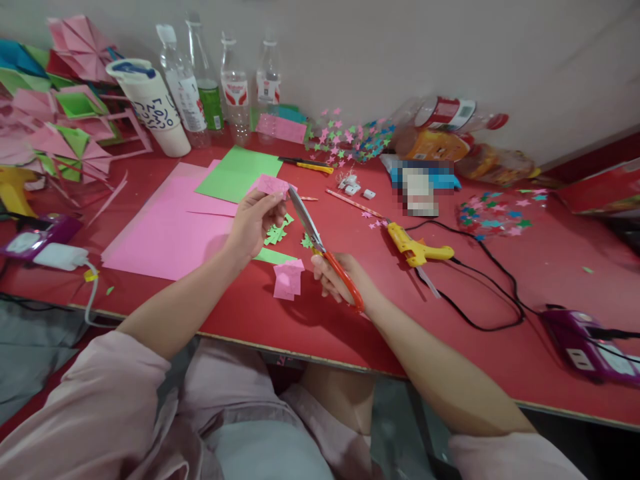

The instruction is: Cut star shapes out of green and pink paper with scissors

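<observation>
My left hand pinches a small piece of pink paper above the table. In my right hand is a pair of scissors with orange handles, its blades pointing up and left to the paper's right edge. Whether the blades touch the paper I cannot tell. Small green paper stars lie below my left hand, near a green paper strip. A few pink paper squares rest on the table between my hands. Large pink sheets and a green sheet spread out to the left.
A yellow glue gun with a black cord lies at right. Purple power strips sit at both sides. Several bottles and a white tumbler stand along the wall. A yellow cutter and bagged stars lie behind.
</observation>
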Demonstrator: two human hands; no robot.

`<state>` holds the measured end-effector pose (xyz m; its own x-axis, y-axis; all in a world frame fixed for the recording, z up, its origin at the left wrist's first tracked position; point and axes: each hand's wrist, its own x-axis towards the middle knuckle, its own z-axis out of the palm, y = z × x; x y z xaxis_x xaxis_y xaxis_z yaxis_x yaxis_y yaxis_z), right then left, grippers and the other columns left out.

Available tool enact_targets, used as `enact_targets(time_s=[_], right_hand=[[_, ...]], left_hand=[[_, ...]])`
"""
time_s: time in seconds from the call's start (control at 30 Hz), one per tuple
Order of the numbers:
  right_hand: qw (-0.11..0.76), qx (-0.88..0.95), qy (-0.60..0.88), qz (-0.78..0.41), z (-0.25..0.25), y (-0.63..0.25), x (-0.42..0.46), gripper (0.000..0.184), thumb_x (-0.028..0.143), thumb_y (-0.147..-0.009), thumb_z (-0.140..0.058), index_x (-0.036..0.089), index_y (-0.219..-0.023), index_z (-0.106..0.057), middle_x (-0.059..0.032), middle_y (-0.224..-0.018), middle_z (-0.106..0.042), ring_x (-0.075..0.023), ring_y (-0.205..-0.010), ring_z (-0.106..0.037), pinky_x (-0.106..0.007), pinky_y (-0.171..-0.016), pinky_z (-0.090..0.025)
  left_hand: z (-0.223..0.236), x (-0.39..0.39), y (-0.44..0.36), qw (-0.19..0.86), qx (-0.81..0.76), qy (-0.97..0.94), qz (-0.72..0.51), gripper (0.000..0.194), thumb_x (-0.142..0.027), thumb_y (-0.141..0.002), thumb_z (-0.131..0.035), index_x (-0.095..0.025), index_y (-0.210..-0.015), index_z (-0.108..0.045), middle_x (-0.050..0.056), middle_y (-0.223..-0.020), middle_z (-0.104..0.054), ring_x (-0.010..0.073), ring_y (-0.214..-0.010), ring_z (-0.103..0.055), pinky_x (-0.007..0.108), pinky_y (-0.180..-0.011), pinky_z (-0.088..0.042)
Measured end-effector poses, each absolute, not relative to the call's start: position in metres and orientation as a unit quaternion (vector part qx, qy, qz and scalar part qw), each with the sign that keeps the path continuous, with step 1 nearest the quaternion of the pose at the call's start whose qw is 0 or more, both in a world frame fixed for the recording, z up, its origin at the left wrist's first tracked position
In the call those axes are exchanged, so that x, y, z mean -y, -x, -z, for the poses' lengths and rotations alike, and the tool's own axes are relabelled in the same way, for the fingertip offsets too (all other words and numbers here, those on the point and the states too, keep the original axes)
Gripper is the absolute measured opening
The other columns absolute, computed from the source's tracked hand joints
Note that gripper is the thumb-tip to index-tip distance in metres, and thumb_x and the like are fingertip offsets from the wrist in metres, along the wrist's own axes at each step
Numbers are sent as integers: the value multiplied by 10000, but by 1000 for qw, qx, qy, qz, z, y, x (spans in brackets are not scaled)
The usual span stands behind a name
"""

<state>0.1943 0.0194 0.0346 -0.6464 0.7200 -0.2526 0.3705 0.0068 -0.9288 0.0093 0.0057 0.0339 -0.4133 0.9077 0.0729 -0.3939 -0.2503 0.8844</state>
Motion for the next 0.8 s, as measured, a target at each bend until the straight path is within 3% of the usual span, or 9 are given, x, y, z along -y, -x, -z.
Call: enact_targets(time_s=[0.37, 0.8], right_hand=[[157, 694, 381, -591, -32, -194, -17, 467, 632, -793, -465, 195, -628, -467, 110, -330, -334, -52, -270, -319, -250, -480, -477], [161, 691, 381, -592, -27, -193, -16, 494, 658, -795, -443, 204, -601, -438, 107, -291, -332, -54, -247, -313, -229, -431, -462]], left_hand=[[-31, -6, -16, 510, -371, -257, -732, 116, -223, -735, -631, -136, -673, -585, -40, -527, -562, 13, -430, -490, 148, -430, -371], [-31, -7, -19, 541, -365, -208, -728, 75, -200, -719, -642, -132, -714, -610, -48, -573, -581, -9, -447, -494, 125, -461, -387]])
